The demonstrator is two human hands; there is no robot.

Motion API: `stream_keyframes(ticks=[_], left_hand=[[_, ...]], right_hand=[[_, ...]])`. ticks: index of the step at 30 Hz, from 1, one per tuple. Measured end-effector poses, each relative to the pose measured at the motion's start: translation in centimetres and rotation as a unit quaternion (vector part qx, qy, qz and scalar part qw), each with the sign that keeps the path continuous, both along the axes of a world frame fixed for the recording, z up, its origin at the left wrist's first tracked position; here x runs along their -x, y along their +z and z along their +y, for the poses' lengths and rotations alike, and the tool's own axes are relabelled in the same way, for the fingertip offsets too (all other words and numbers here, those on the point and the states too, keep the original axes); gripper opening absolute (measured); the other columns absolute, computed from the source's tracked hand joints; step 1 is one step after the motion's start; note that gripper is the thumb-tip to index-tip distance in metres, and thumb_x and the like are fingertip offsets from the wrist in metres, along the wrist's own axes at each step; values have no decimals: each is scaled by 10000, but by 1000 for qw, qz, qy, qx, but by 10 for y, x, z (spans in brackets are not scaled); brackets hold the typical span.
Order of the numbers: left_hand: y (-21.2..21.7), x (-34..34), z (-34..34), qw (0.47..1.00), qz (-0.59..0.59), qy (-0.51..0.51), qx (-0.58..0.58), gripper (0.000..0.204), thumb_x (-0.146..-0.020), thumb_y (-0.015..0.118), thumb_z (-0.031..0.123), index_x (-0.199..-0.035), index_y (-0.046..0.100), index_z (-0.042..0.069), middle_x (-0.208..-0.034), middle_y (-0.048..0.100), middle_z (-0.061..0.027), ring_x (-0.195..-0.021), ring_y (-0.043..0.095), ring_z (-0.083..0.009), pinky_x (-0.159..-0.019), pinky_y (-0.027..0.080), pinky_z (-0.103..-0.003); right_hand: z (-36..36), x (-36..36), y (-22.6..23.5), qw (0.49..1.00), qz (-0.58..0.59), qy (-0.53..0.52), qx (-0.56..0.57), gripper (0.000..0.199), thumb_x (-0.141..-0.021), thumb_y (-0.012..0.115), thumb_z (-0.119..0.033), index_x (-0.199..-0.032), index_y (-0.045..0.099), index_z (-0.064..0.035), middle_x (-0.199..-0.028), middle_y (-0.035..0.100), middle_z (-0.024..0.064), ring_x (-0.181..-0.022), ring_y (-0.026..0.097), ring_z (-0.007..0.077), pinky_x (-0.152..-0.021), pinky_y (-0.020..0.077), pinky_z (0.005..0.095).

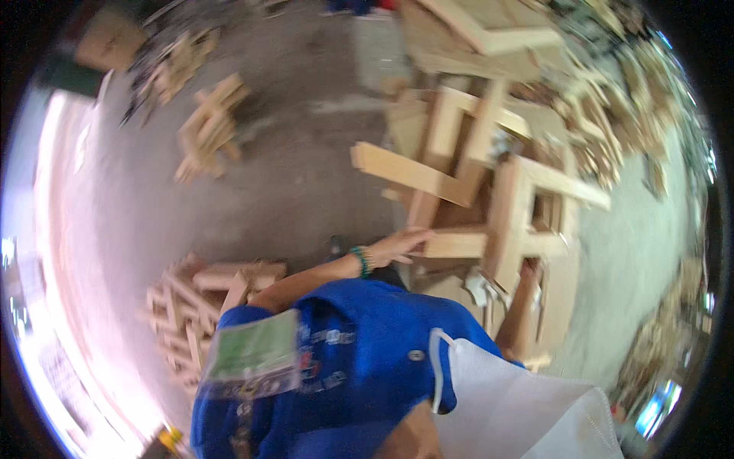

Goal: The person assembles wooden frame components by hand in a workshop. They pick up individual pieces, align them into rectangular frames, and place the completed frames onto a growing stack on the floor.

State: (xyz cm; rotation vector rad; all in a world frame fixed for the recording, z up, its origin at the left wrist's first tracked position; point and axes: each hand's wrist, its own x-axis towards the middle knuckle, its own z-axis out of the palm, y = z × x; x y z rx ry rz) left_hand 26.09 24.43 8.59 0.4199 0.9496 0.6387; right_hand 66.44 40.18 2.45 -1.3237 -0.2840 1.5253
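A pale wooden frame (506,222) of joined bars lies in front of me on a stack of wooden parts. My left hand (401,245), with a green bead bracelet at its wrist, closes on the end of the frame's left-pointing bar. On the frame's near right side, my right hand (529,277) grips beside a bar; its fingers are partly hidden and blurred. Beyond the left hand a loose wooden board (405,172) sticks out leftward over other upright pieces. A crumpled white scrap (480,291) sits between my hands, under the frame.
Stacked wooden frames (191,306) stand on the floor at my left. Another bundle of wooden parts (212,130) lies farther off to the left. More wooden pieces (589,122) are heaped at the far right. At the far left is a brown cardboard box (111,40).
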Motion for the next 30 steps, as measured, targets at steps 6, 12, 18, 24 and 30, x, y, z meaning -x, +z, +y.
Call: stream_keyframes(ticks=[6,12,18,24,30], left_hand=[[-16,-14,4,896,315,-9,-314,729,-818,651,474,-1339,400,30,-1255,536,-176,-1169,519,-281,-929,449,-364],[44,-34,35,742,477,-234,-408,824,-715,723,449,-1351,386,47,-1266,517,-214,-1169,499,-365,-972,416,-420],[50,-70,74,750,465,-301,-361,780,-730,701,373,-1354,357,54,-1213,544,-193,-1143,519,-357,-923,443,-450],[23,-75,80,747,448,-248,-425,689,-722,667,247,-1303,373,23,-1195,546,-227,-1027,581,-376,-862,481,-457],[41,-67,70,720,470,-213,-464,642,-707,669,274,-1253,422,45,-1114,608,-200,-939,631,-338,-757,524,-439]], right_hand=[[25,22,-15,993,94,-62,-24,462,-902,521,-423,-1215,544,-84,-1096,651,118,-951,644,258,-827,517,475],[30,24,-27,983,147,-102,-33,449,-890,535,-414,-1189,571,-81,-1100,651,123,-969,638,276,-857,501,497],[37,13,-37,978,179,-94,-51,437,-877,549,-404,-1164,597,-78,-1104,651,128,-987,632,294,-887,486,519],[36,21,-25,981,170,-94,-8,436,-861,580,-408,-1141,608,-75,-1106,649,132,-984,635,299,-882,501,505],[15,16,-12,983,159,-95,-11,436,-864,581,-408,-1145,603,-76,-1105,648,132,-979,637,294,-872,507,499]])
